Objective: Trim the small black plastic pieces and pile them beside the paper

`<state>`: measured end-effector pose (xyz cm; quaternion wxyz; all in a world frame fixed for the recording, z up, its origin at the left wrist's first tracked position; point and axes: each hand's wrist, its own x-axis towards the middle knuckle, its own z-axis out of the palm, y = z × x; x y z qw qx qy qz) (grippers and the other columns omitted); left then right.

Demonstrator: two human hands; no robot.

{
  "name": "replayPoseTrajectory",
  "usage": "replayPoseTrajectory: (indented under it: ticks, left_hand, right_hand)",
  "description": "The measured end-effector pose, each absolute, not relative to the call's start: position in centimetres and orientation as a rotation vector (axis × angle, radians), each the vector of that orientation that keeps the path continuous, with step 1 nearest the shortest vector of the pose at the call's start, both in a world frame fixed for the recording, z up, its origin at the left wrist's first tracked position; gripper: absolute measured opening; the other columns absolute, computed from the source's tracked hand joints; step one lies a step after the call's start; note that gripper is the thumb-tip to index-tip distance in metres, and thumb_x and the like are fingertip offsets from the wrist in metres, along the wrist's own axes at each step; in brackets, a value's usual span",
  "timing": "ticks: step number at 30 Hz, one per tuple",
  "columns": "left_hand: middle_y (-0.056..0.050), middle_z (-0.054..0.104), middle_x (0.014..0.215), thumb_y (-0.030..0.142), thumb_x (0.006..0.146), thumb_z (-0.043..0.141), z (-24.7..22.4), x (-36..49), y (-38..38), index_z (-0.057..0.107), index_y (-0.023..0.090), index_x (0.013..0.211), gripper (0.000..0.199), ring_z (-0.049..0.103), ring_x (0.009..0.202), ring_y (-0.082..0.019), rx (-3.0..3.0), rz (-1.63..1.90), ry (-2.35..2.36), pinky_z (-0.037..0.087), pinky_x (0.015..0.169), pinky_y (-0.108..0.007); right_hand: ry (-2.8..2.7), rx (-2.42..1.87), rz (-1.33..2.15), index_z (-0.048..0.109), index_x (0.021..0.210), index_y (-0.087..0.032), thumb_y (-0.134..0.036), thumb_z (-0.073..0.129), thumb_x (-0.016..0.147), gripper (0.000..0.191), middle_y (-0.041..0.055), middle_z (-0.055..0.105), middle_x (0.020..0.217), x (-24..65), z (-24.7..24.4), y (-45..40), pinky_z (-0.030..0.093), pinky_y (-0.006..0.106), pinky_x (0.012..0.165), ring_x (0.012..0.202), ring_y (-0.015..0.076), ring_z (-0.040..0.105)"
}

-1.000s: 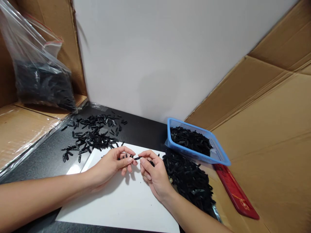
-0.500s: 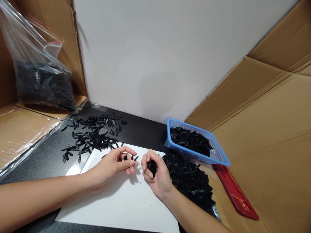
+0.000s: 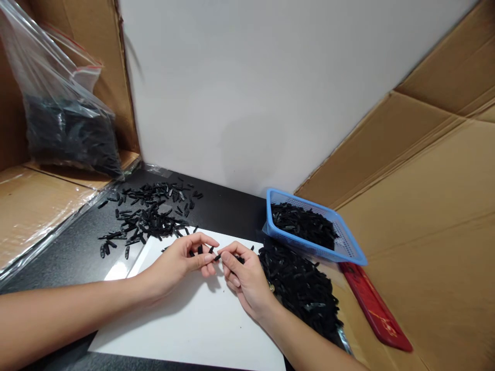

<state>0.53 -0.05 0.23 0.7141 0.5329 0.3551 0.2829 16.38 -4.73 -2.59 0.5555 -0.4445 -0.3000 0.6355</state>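
Observation:
Above the white sheet [image 3: 193, 324], my left hand [image 3: 193, 257] holds several small black pieces between its curled fingers. My right hand [image 3: 243, 278] is close beside it, thumb and forefinger pinching one end of a black piece [image 3: 217, 257] at the left fingertips. More black pieces show partly under the curled fingers of my right hand. Loose black pieces [image 3: 154, 221] lie scattered beyond my left hand. To the right of my right hand is a large dark heap [image 3: 305, 288] of similar pieces.
A blue basket [image 3: 317, 251] holding black pieces stands at the right behind the heap. A red flat object [image 3: 377, 309] lies by the cardboard wall [image 3: 433, 206]. A clear bag [image 3: 69, 129] of black material sits at the left on cardboard. A white wall rises behind.
My right hand has turned over and its thumb and forefinger have come to the left fingertips, closing on a black piece. The pieces in its palm are now mostly hidden.

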Motion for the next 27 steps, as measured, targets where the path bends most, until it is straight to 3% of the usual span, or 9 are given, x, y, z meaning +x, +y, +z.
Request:
replayPoseTrajectory:
  ticks: [8,15,22,27]
  left_hand:
    - [0.002,0.064,0.069,0.03,0.075,0.07,-0.48,0.48,0.12,0.062,0.015,0.098,0.029,0.057,0.059,-0.011,1.085,0.658,0.817,0.043,0.063,-0.025]
    - [0.006,0.055,0.055,0.035,0.079,0.066,-0.08,0.47,0.06,0.062,0.014,0.103,0.033,0.041,0.047,-0.007,1.065,0.599,0.838,0.027,0.048,-0.021]
    - [0.002,0.059,0.066,0.033,0.076,0.069,0.28,0.51,-0.08,0.063,0.014,0.101,0.032,0.045,0.056,-0.008,0.999,0.605,0.846,0.028,0.052,-0.022]
    - [0.005,0.054,0.059,0.032,0.079,0.066,0.09,0.39,-0.17,0.063,0.016,0.102,0.028,0.042,0.056,-0.009,1.026,0.584,0.816,0.026,0.053,-0.022]
  right_hand:
    - [-0.662,-1.02,1.495,0.058,0.067,-0.016,-0.038,0.082,0.065,0.033,-0.0062,0.053,0.047,16.5,-2.8,-4.69,0.013,0.014,0.033,0.033,0.0001,0.025]
    - [-0.65,-1.006,1.498,0.058,0.067,-0.016,-0.037,0.085,0.061,0.035,-0.0066,0.053,0.046,16.5,-3.2,-4.7,0.013,0.015,0.033,0.033,0.0005,0.026]
    - [-0.674,-0.985,1.493,0.061,0.069,-0.016,-0.034,0.084,0.064,0.03,-0.008,0.05,0.045,16.56,-3.53,-4.69,0.013,0.015,0.033,0.034,0.0006,0.026]
    - [-0.69,-0.958,1.489,0.061,0.067,-0.016,-0.034,0.085,0.062,0.03,-0.0081,0.049,0.045,16.44,-3.4,-4.78,0.012,0.016,0.033,0.034,0.0007,0.026]
